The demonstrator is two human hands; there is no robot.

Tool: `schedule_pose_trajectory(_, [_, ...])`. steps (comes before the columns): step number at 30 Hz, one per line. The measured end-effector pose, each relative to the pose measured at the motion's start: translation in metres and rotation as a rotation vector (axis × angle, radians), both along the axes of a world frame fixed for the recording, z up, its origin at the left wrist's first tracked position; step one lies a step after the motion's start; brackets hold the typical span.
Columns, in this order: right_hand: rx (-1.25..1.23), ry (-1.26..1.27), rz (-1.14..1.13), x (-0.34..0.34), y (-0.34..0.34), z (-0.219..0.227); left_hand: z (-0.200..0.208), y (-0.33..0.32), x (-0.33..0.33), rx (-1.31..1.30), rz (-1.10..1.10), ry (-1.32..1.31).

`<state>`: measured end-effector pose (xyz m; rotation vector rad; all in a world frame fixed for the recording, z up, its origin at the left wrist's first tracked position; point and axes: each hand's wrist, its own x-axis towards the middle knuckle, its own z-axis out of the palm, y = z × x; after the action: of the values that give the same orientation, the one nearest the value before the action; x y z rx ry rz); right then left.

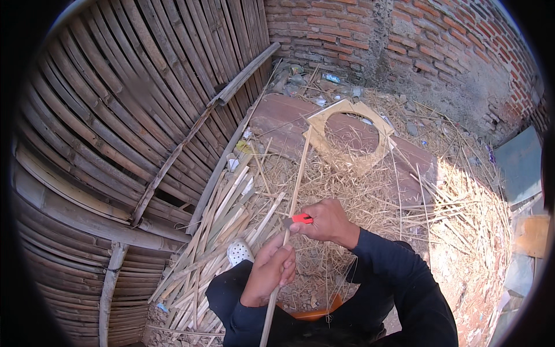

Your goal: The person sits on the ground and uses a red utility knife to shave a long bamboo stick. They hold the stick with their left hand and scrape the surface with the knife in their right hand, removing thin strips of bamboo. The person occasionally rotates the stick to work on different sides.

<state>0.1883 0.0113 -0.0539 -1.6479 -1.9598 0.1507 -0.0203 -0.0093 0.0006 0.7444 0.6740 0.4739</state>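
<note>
Strip (299,176)'s pale tan, long and skinny, slanting up over the straw (347,188). Left hand (270,270)'s wrapped round it, right hand (326,222)'s clamped on a red knife (303,218); any lettering's too small to read.

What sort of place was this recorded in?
Probably a makeshift outdoor work corner, perhaps a yard: a slatted bamboo wall meets a weathered brick wall, pale shavings lie strewn underfoot, and cut strips are heaped near the slats.

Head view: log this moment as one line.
Left hand: grips pale strip; Right hand: holds red-handled blade at strip; Ahead: board with round hole; Left side: strip pile
</note>
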Motion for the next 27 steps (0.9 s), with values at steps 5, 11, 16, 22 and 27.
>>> schedule_pose_trajectory(5, [0.072, -0.057, -0.022, 0.027, 0.021, 0.004, 0.0, -0.008, -0.003, 0.026, 0.0, 0.004])
schedule_pose_trajectory(11, [-0.022, 0.008, -0.336, 0.069, 0.057, -0.001, -0.001, -0.019, -0.002, 0.033, -0.061, 0.028])
schedule_pose_trajectory(16, [-0.078, -0.008, -0.464, 0.09, 0.07, -0.011, -0.008, -0.021, -0.002, 0.057, -0.09, 0.04])
schedule_pose_trajectory(22, [0.066, 0.303, -0.895, 0.177, 0.078, -0.054, -0.012, -0.03, 0.007, 0.032, -0.256, -0.032])
schedule_pose_trajectory(27, [-0.182, 0.229, -0.452, 0.082, 0.047, 0.007, -0.013, -0.013, -0.013, -0.088, 0.014, -0.104])
